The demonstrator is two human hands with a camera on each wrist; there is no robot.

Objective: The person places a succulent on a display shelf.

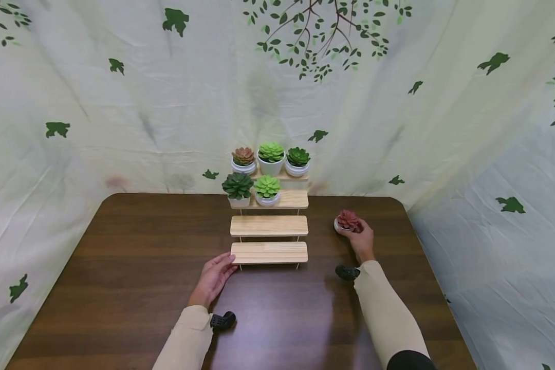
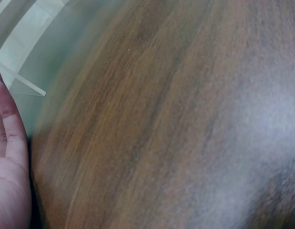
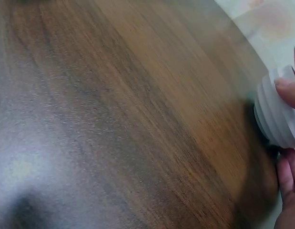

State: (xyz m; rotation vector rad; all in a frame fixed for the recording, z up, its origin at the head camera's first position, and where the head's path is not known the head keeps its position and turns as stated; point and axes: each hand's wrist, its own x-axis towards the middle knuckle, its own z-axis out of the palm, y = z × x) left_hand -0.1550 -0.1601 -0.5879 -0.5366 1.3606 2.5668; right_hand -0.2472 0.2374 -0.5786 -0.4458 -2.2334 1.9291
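A wooden tiered display stand (image 1: 269,253) with several pale shelves stands at the middle of the table. My left hand (image 1: 214,277) holds the left end of its lowest shelf; in the left wrist view only part of that hand (image 2: 11,143) shows, beside a clear strip of the stand. To the right of the stand, my right hand (image 1: 362,240) grips a red potted succulent (image 1: 348,220) by its pot. The right wrist view shows its ribbed white pot (image 3: 276,112) between thumb and fingers. On the second-highest shelf sit a dark green succulent (image 1: 238,186) and a light green succulent (image 1: 267,187).
On the top shelf are a brownish-pink succulent (image 1: 243,156), a bright green succulent (image 1: 271,152) and a green succulent (image 1: 298,157), all in white pots. The dark wooden table (image 1: 143,267) meets a leaf-patterned cloth (image 1: 189,103) behind it.
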